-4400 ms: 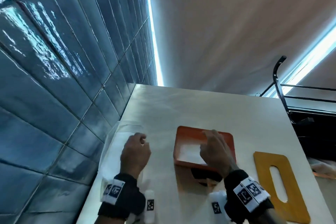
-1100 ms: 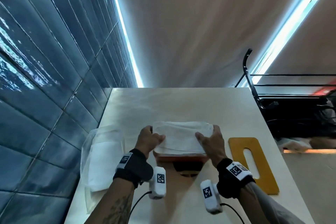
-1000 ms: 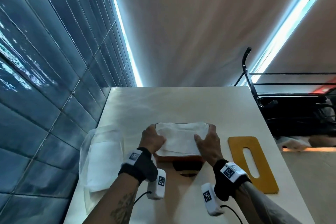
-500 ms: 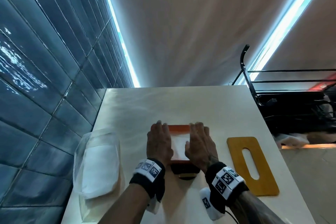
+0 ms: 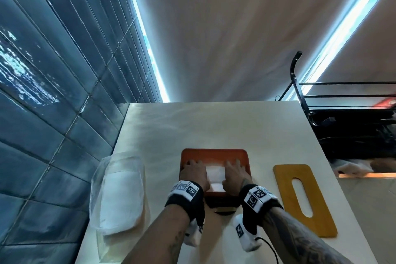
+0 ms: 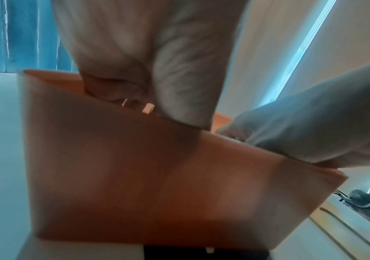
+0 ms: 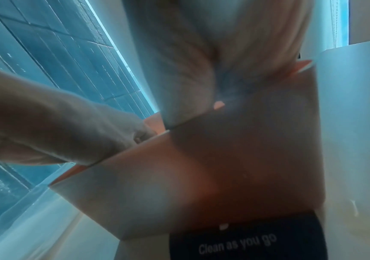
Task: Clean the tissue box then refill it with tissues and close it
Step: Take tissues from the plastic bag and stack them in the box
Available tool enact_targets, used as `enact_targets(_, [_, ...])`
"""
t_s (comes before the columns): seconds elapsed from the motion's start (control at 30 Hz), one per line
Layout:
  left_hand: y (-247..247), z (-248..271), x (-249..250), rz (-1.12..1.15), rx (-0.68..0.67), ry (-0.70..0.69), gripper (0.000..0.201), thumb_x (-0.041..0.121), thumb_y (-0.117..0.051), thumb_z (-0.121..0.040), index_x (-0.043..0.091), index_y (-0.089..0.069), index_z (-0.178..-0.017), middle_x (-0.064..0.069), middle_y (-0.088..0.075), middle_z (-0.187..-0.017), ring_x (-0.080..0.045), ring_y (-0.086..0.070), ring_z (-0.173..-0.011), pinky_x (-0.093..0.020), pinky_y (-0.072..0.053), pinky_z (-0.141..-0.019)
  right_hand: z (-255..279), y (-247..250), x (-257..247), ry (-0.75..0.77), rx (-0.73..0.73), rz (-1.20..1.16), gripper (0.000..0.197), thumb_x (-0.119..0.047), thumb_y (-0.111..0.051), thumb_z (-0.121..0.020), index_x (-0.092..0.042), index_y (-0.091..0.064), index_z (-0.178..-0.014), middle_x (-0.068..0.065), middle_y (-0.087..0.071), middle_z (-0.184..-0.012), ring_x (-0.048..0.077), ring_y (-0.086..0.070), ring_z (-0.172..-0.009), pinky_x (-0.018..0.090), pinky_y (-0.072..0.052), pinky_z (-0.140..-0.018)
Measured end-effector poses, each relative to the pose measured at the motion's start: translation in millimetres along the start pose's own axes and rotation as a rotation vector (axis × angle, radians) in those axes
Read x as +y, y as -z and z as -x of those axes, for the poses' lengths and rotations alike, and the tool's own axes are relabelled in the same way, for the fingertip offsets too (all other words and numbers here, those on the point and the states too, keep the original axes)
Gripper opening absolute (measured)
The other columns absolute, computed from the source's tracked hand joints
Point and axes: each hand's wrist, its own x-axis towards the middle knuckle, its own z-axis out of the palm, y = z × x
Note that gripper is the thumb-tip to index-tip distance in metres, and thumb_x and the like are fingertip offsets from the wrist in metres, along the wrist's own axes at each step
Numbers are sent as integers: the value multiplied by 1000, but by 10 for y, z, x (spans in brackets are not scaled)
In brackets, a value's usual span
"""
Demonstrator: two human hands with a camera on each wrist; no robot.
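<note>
An orange tissue box (image 5: 214, 153) stands open on the cream table, near its front edge. A white stack of tissues (image 5: 215, 174) lies down inside it. Both hands reach into the box and press flat on the stack: my left hand (image 5: 192, 172) on its left part, my right hand (image 5: 235, 172) on its right part. The left wrist view looks up the box's orange wall (image 6: 157, 176) at the left hand (image 6: 146, 61), whose fingers dip over the rim. The right wrist view shows the right hand (image 7: 213, 52) over the same wall (image 7: 224, 167). The fingertips are hidden inside.
A yellow lid with a long slot (image 5: 304, 199) lies flat to the right of the box. A clear plastic bag holding more white tissues (image 5: 120, 195) lies at the left by the blue tiled wall. A black item printed "Clean as you go" (image 7: 246, 242) sits under the box's near side. A black rack (image 5: 300, 92) stands at the far right.
A second ago both hands held the tissue stack by its ends over the box. The stack has since gone down inside, and both hands now lie flat on top of it.
</note>
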Motion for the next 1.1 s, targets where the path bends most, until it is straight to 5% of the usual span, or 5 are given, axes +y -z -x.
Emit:
enact_targets(0.17, [150, 116, -150, 259, 91, -43, 51, 20, -64, -82, 13, -46, -129, -12, -51, -133, -33, -56, -117, -41, -50, -94, 68, 151, -40, -9, -11, -16, 46, -16, -57, -90, -6, -42, -132, 18, -37, -138, 42, -46, -125, 45, -45, -103])
enact_targets(0.33, [185, 436, -1006, 661, 467, 89, 34, 19, -70, -80, 20, -60, -112, -1, -64, -106, -22, -65, -94, -32, -53, -78, 370, 263, -568, 277, 344, -71, 35, -17, -57, -90, -7, -50, -123, 12, -50, -123, 30, -53, -106, 37, -52, -85])
enact_targets(0.57, [-206, 412, -2211, 620, 133, 581, 76, 35, -69, -71, 7, -39, -135, -17, -57, -132, -36, -57, -118, -45, -49, -98, 502, -366, -1653, 677, -85, -185, 31, -20, -55, -97, -12, -60, -127, 11, -56, -132, 28, -54, -124, 35, -42, -102])
enact_targets(0.77, [-388, 389, -2298, 520, 62, 636, 103, 38, -75, -73, 1, -13, -146, -20, -45, -146, -37, -45, -133, -45, -43, -107, 414, -706, -1863, 620, -167, -82, 36, -16, -51, -96, -8, -58, -130, 18, -52, -136, 33, -50, -128, 36, -39, -107])
enact_targets(1.1, [-391, 458, -2262, 655, 113, 689, 111, 31, -91, -59, -1, -21, -138, -27, -42, -145, -42, -42, -133, -50, -41, -106, 325, -878, -1795, 554, -186, -136, 36, -17, -52, -94, -8, -61, -127, 17, -54, -137, 30, -48, -130, 31, -38, -107])
